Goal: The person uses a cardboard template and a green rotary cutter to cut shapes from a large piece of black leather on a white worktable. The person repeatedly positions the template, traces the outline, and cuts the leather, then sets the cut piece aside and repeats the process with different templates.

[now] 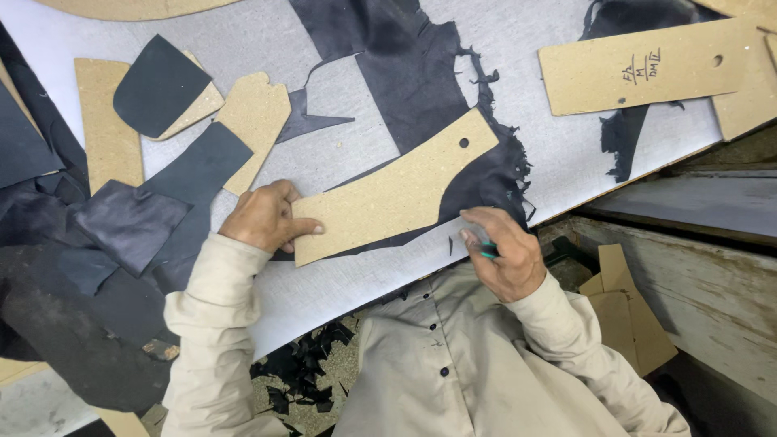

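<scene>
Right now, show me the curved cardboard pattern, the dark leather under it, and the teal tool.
curved cardboard pattern [388, 198], head view, middle of its flat face.
dark leather [409, 77], head view, bare upper part.
teal tool [488, 252], head view, handle showing in the right hand [503, 255].

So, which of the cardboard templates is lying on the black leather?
The long curved template with one hole, pressed down by the left hand; the others lie mostly on the grey table.

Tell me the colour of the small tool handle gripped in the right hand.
Teal-green handle in the right hand, clearest in the head view.
</scene>
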Available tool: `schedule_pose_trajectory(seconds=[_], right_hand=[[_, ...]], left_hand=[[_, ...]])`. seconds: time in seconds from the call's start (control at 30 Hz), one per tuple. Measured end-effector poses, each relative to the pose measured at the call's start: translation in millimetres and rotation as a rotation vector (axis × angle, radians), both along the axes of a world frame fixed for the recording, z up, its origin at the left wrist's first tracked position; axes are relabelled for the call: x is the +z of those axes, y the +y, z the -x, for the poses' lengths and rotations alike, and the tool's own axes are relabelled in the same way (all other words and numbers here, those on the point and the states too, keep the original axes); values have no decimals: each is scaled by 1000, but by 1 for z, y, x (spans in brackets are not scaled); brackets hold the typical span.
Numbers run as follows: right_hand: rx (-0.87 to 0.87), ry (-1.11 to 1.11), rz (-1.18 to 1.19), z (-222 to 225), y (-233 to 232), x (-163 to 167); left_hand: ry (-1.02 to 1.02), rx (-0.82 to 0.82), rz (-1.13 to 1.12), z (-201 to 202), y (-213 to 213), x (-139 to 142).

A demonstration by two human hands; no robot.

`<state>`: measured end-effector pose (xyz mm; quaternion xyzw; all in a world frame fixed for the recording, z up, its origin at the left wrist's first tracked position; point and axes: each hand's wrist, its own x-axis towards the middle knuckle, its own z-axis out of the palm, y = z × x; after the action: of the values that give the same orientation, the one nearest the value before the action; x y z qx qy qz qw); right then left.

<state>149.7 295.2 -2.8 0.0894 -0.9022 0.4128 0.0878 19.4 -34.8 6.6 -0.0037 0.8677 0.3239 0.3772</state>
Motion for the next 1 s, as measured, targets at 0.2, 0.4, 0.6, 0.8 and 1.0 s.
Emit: schedule_pose_trajectory(seconds=[0.2, 0.4, 0.6, 0.8, 1.0], right_hand=[[-20, -5, -105, 7, -3, -1], [8, -72, -146, 1, -12, -6], [27, -55, -187, -2, -11, -13], [4, -107, -152, -5, -2, -17], [-154, 51, -201, 24, 30, -15]], left_hand=[[478, 106, 132, -38, 15, 1], [883, 30, 40, -102, 3, -7], [921, -79, 58, -118, -1, -25], [917, -38, 19, -119, 0, -25], [921, -35, 27, -121, -5, -33]])
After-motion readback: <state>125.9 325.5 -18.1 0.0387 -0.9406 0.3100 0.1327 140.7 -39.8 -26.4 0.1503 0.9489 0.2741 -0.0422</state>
